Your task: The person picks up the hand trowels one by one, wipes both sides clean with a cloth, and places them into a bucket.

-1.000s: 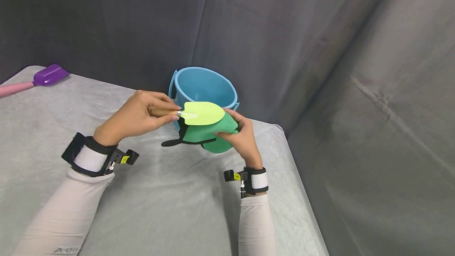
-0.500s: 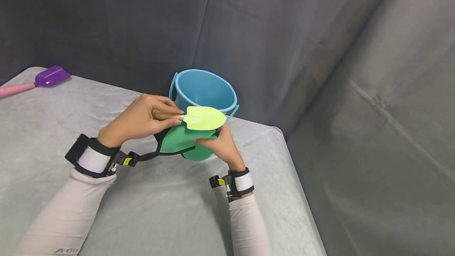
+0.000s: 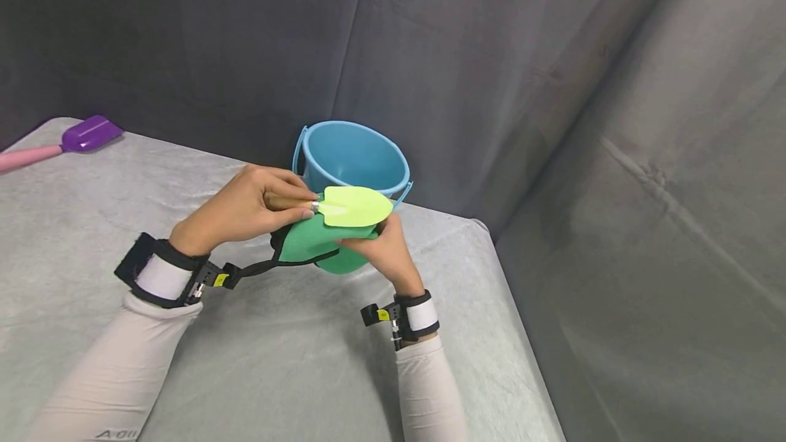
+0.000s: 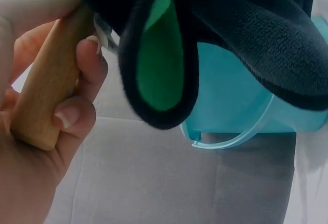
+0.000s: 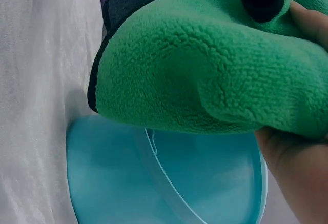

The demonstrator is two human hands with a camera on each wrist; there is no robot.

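Note:
My left hand (image 3: 245,210) grips the wooden handle (image 4: 48,85) of a small trowel whose lime-green blade (image 3: 356,206) points right. My right hand (image 3: 377,247) holds a green fleece cloth with black trim (image 3: 310,241) bunched against the underside of the blade. In the right wrist view the cloth (image 5: 205,75) fills the frame above the bucket. The cloth's black edge (image 4: 159,70) hangs in front of the left wrist camera. Both hands are raised just in front of a light blue bucket (image 3: 353,155).
The bucket stands near the back right corner of a grey-covered table (image 3: 276,346). A purple scoop with a pink handle (image 3: 67,138) lies at the far left back. Dark drapes close off the back and the right side; the table edge runs down the right.
My right hand has slid the cloth leftward under the blade and bunched it closer to the handle. A black strap of the cloth now trails toward my left wrist.

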